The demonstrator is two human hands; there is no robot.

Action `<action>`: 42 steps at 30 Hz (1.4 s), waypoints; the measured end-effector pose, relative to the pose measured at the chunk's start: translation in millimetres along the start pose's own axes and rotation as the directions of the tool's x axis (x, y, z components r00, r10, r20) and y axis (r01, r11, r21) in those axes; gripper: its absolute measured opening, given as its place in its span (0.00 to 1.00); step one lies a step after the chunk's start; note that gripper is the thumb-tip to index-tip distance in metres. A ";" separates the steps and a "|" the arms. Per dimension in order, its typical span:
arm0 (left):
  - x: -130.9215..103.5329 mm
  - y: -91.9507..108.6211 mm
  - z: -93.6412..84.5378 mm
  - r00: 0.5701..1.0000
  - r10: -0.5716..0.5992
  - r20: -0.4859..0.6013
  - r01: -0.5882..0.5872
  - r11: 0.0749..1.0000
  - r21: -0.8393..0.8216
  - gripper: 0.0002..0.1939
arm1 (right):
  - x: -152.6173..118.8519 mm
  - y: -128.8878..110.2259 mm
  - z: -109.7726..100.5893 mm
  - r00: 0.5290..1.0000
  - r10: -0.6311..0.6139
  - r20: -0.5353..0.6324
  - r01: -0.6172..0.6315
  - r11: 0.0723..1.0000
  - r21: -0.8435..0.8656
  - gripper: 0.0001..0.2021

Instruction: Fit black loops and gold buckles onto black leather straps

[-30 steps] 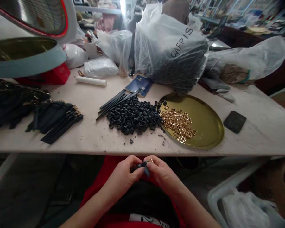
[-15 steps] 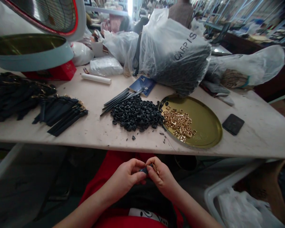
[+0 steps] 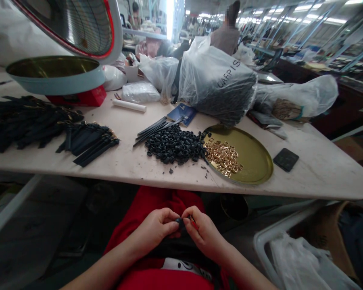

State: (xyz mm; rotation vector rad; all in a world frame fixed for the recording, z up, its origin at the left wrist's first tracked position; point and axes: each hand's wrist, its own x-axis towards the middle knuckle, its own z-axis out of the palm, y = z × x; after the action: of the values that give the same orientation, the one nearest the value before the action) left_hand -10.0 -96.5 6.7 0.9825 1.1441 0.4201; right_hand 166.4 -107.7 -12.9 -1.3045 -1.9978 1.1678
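1. Since a second ago both hands have sunk lower, further from the table edge and closer over the lap, and the view has tipped up to show more of the workshop behind.
2. Left hand (image 3: 157, 230) is curled nearly closed, its thumb and fingertips pinched on a small dark strap end (image 3: 179, 222) held between the two hands.
3. Right hand (image 3: 204, 233) is likewise curled, its fingertips pinching the same strap end from the other side; a glint of gold metal shows at its fingers, too small to make out.
4. That strap end sits below the front edge of the pale worn tabletop (image 3: 124, 165), above the person's red garment (image 3: 157, 201).
5. On the tabletop, a heap of small black rubber loops (image 3: 174, 144) lies just beside a round gold metal tray (image 3: 254, 159), which holds a cluster of small gold buckles (image 3: 224, 155).
6. Thin black strips (image 3: 154, 128) lie at the far side of the loops, touching the heap.
7. Further left lie bundles of black straps (image 3: 90, 141).
8. A large clear plastic bag of dark pieces (image 3: 218, 80) stands behind the tray, and a flat black rectangular object (image 3: 286, 159) lies to the tray's right.
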 end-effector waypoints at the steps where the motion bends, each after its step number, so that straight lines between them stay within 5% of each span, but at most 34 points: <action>1: -2.7 -0.4 0.8 1.000 0.011 -0.002 -0.011 1.000 0.004 0.09 | -1.1 -0.8 -0.2 1.000 0.006 0.012 -0.006 1.000 0.001 0.07; 7: -14.2 0.0 4.7 1.000 -0.010 -0.008 0.011 0.999 0.052 0.09 | -5.6 -1.7 5.1 0.996 0.004 0.087 -0.007 0.999 0.039 0.07; 12: -13.9 3.8 2.7 0.996 0.026 0.082 -0.033 0.996 0.081 0.10 | -7.7 0.0 12.2 0.998 0.064 0.002 -0.062 0.967 0.247 0.10; 18: -10.6 5.4 -6.3 0.993 0.004 0.115 -0.042 0.944 0.327 0.16 | -0.9 1.6 9.4 0.999 -0.004 -0.040 0.009 0.993 0.120 0.09; 25: 1.7 6.2 -3.0 0.990 -0.020 0.142 -0.032 0.933 0.358 0.16 | 1.9 13.4 13.1 0.996 -0.068 -0.060 0.069 0.997 0.022 0.09; 34: 5.8 22.6 -16.2 0.995 0.049 0.092 -0.097 0.755 0.649 0.17 | 23.2 16.6 27.3 0.998 -0.059 -0.004 0.059 0.997 0.047 0.13; 38: 18.6 20.7 -58.5 0.973 0.218 -0.072 -0.072 0.587 0.807 0.16 | 57.0 15.0 21.6 0.992 -0.125 0.011 0.126 0.992 -0.009 0.24; 40: 27.5 25.9 -100.8 0.897 0.356 -0.261 0.068 0.473 0.878 0.17 | 77.2 18.1 13.7 0.989 -0.121 -0.090 0.121 0.993 0.001 0.28; 42: 35.5 36.6 -148.0 0.778 0.450 -0.440 0.265 0.400 0.877 0.17 | 95.8 25.3 4.9 0.976 -0.080 -0.201 0.078 0.997 -0.013 0.25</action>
State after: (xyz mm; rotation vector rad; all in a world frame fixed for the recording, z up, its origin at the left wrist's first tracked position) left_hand -121.9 12.8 5.5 2.0273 2.0569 0.1541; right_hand 133.9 -18.7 -42.4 -1.2792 -1.8888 0.9541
